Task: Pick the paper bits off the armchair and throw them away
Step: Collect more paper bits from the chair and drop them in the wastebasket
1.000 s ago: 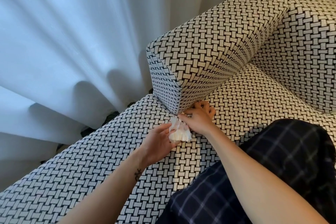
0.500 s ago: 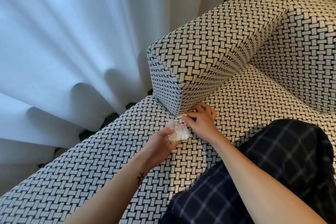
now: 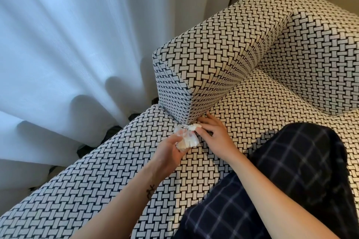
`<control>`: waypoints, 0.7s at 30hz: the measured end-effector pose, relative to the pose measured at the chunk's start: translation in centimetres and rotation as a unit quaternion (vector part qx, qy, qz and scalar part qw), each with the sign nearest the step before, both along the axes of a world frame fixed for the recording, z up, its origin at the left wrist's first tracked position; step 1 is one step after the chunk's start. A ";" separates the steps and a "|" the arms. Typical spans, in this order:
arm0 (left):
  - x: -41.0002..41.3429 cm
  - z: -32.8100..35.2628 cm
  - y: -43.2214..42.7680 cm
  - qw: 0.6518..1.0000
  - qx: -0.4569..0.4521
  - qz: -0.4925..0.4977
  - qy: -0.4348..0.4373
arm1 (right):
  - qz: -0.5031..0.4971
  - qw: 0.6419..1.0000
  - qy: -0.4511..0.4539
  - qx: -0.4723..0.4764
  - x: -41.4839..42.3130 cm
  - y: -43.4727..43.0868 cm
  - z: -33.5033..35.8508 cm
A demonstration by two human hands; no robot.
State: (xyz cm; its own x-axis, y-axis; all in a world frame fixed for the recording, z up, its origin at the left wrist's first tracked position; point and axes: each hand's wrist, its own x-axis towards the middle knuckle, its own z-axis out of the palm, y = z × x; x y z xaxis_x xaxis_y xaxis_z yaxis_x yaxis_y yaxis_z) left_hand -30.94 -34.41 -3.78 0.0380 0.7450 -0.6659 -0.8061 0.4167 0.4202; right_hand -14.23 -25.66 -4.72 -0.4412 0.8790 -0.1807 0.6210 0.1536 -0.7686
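At the foot of the armrest (image 3: 213, 54), where its front corner meets the seat of the armchair (image 3: 262, 118), the right hand (image 3: 213, 135) pinches a small white paper bit (image 3: 191, 127) between thumb and forefinger. Its grip is closed down to that pinch and nothing else is in it. The left hand (image 3: 169, 151) sits just beside it, fingers curled round a wad of gathered paper (image 3: 187, 141). The wad looks partly wrapped in something clear, though I cannot tell whether that is a bag.

The bit lies right at the crease under the armrest corner, so it may be partly tucked in. It is best drawn out slowly along the crease, since a sharp upward tug could tear thin paper and leave a scrap behind. The left hand should stay close and just below, so the bit travels almost no way before it is pressed into the wad. That hand's grip should loosen only enough to take the bit in, or pieces already collected may drop back onto the seat.

White scraps are hard to spot against this black-and-white weave, so a fingertip run along the seam is worth doing before moving on. No bin is in view, so throwing away is not yet done.
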 end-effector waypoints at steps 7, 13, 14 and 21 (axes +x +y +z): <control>-0.2 -0.1 0.0 1.000 -0.002 0.003 -0.001 | -0.060 0.992 0.098 -0.044 -0.6 -0.9 1.5; -0.4 0.8 0.3 1.000 0.020 0.010 -0.013 | -0.025 0.997 0.060 -0.033 -1.0 -1.3 1.4; -0.5 0.9 0.4 1.000 0.022 0.015 -0.014 | -0.020 0.998 0.048 -0.023 -1.2 -1.4 1.5; -1.9 1.0 0.7 0.998 0.038 0.010 0.047 | 0.002 0.998 -0.045 0.047 -4.1 -2.6 2.1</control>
State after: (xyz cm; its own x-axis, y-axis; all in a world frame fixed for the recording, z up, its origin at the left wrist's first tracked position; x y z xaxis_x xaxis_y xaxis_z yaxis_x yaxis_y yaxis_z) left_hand -32.85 -33.68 -2.75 -0.0365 0.7938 -0.6071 -0.7694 0.3653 0.5240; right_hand -18.32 -28.23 -2.60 -0.4304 0.8924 -0.1359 0.6863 0.2257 -0.6914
